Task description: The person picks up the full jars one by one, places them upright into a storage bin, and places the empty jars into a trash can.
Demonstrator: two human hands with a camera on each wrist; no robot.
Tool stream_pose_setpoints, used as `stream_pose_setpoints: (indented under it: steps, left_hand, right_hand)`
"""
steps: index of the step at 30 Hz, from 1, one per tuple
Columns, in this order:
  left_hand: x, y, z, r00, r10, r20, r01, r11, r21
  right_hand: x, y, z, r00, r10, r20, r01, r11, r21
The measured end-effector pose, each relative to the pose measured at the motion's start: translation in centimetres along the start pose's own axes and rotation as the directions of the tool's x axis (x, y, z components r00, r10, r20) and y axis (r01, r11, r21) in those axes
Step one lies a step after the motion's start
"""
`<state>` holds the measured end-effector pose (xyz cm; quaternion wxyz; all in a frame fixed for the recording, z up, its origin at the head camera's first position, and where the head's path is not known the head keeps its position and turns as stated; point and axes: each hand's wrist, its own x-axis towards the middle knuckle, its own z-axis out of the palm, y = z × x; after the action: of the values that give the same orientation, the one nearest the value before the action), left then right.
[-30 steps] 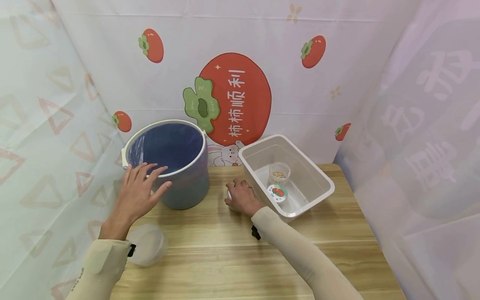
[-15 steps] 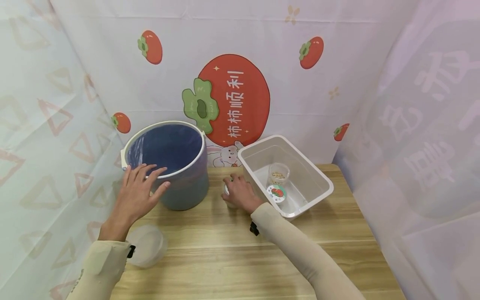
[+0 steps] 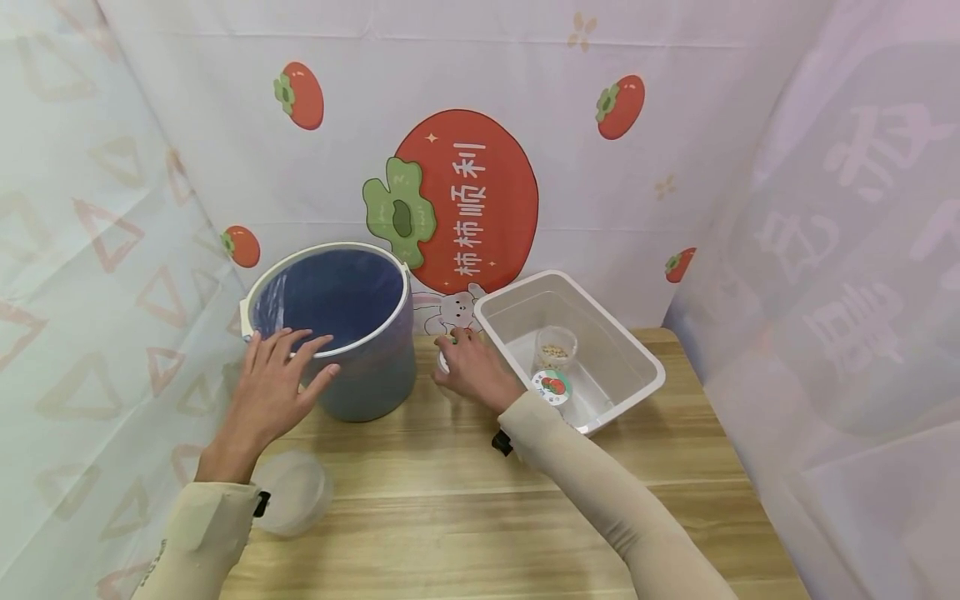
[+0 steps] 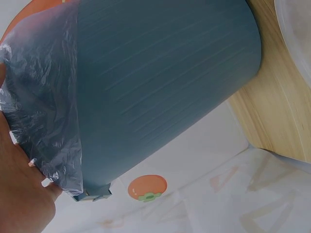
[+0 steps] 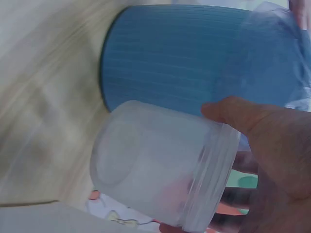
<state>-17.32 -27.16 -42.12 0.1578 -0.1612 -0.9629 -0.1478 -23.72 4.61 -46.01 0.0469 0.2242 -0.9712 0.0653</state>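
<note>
My right hand (image 3: 476, 371) holds a translucent plastic jar (image 5: 150, 160) by its lidded end, between the bucket and the white bin. In the right wrist view the thumb lies along the jar's rim, with the other fingers partly hidden behind it. Most of the jar is covered by the hand in the head view. My left hand (image 3: 273, 387) has its fingers spread and fairly straight at the near rim of a blue-grey bucket (image 3: 367, 387). A clear plastic liner (image 4: 43, 97) hangs over that rim, close to the left fingers; firm contact cannot be told.
A white rectangular bin (image 3: 637, 387) stands right of the right hand. Inside are a clear cup (image 3: 557, 348) of small pale bits and a container with a tomato-print lid (image 3: 552, 386). A round translucent container (image 3: 292, 493) sits near the left wrist on the wooden table (image 3: 450, 533).
My right hand has moved a little left and away from me with the jar, closer to the bucket. The left hand has stayed at the bucket's rim.
</note>
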Motion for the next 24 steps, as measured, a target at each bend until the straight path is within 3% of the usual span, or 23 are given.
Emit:
stream_pose_setpoints:
  steps: [6,15,24]
  left_hand:
    - [0.0,-0.1,0.1,1.0,0.004,-0.001,-0.004,1.0,0.002]
    - [0.0,-0.2,0.0,1.0,-0.005,0.013,0.005,1.0,0.006]
    - [0.0,-0.2,-0.1,1.0,-0.001,0.014,0.001,1.0,0.007]
  right_hand:
    - [0.6,-0.2,-2.1,1.0,-0.006,0.027,0.006,1.0,-0.008]
    - [1.4,-0.7,-5.7,0.991,0.023,0.134,-0.025,1.0,0.012]
    - [2.1,-0.9,-8.5,0.996,-0.002,0.095,-0.001,1.0,0.025]
